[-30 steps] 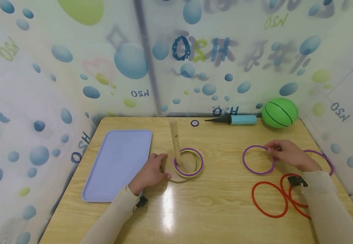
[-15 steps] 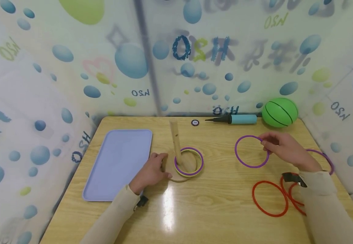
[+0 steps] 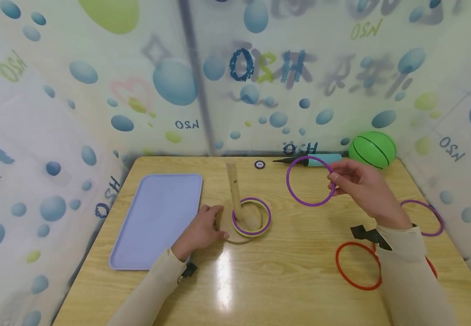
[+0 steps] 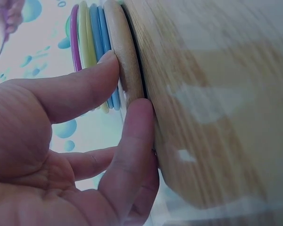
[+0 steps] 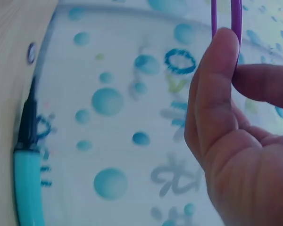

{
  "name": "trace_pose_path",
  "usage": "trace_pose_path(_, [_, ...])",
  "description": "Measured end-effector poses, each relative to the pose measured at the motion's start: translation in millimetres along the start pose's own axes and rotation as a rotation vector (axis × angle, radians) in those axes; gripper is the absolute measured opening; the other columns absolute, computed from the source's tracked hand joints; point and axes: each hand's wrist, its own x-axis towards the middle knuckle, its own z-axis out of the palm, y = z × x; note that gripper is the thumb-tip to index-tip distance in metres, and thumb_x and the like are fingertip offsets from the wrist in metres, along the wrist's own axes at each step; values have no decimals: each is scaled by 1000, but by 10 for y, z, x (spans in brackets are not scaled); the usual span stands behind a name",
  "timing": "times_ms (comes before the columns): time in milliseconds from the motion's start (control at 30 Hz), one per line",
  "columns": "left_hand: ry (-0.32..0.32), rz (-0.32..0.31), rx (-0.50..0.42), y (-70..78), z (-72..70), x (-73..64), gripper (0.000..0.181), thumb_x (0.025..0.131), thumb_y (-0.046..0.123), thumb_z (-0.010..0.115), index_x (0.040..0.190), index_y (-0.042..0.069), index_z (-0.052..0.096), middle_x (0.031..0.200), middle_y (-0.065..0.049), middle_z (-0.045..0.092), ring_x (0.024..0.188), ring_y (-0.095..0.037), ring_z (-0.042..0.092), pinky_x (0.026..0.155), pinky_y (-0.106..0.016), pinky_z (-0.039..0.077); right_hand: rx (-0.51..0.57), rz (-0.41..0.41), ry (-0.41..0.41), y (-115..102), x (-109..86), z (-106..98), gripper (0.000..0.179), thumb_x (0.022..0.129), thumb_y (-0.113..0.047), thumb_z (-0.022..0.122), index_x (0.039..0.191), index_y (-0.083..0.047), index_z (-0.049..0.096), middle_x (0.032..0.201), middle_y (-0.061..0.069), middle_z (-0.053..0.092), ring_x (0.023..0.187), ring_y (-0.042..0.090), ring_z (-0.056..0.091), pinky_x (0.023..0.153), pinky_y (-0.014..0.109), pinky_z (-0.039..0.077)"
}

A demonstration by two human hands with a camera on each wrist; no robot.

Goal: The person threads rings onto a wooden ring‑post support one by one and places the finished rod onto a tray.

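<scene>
My left hand (image 3: pixel 198 230) grips the edge of a round wooden base (image 4: pixel 126 56), from which a wooden peg (image 3: pixel 233 190) rises. Rings are stacked round the peg: purple (image 4: pixel 75 40) outermost, then yellow (image 4: pixel 90 37) and blue (image 4: pixel 104 35) against the base. Thumb and fingers of my right hand (image 3: pixel 363 190) pinch a purple ring (image 3: pixel 287 181) by its right side. That ring is held up over the back right of the table, overlapping the air pump in the head view. In the right wrist view the ring (image 5: pixel 236 21) appears nearly edge-on.
A lavender tray (image 3: pixel 159 217) lies left of the base. Red rings (image 3: pixel 338 267) and another purple ring (image 3: pixel 441 217) lie at the right, partly behind my sleeve. Along the back are a small round disc (image 3: pixel 259 165), a blue air pump (image 5: pixel 28 183) and a green ball (image 3: pixel 373 148).
My right hand has raised the purple ring and carried it left and toward the back. The left hand stays on the base, and the stacked rings have not moved.
</scene>
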Motion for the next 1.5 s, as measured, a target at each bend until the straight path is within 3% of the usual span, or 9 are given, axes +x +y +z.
trace_pose_path(300, [1,4,3,11,0,-12,86,82,21,93,153,-3,50,127,-23,56,103,-28,59,95,-49,54,462,-110,45,-398,53,306,24,103,-6,67,127,-4,68,100,3,74,85,14,76,75,32,64])
trace_pose_path(500, [-1,5,-6,4,4,-17,86,82,21,92,153,-3,50,127,-23,56,102,-26,59,93,-48,54,599,-122,58,-629,134,608,26,103,-3,66,129,0,65,99,5,72,84,14,75,76,33,65])
trace_pose_path(700, [-11,2,-16,-18,-6,-8,86,84,22,91,154,-2,49,128,-23,55,101,-25,58,94,-47,54,659,-118,36,-722,293,936,24,104,-3,65,128,-3,65,99,5,70,84,15,73,75,33,65])
trace_pose_path(900, [-14,-1,-29,-25,-26,-5,85,84,21,91,155,-2,48,131,-24,55,107,-29,59,97,-49,53,642,-54,2,-701,418,1166,23,104,-7,67,127,-7,67,100,6,69,85,16,74,76,35,65])
trace_pose_path(1500, [-13,19,-18,-41,-38,4,85,84,22,90,154,-2,49,129,-23,56,106,-28,58,96,-48,53,548,170,-59,-291,473,1436,37,106,-4,60,143,5,56,100,1,68,86,10,73,78,31,65])
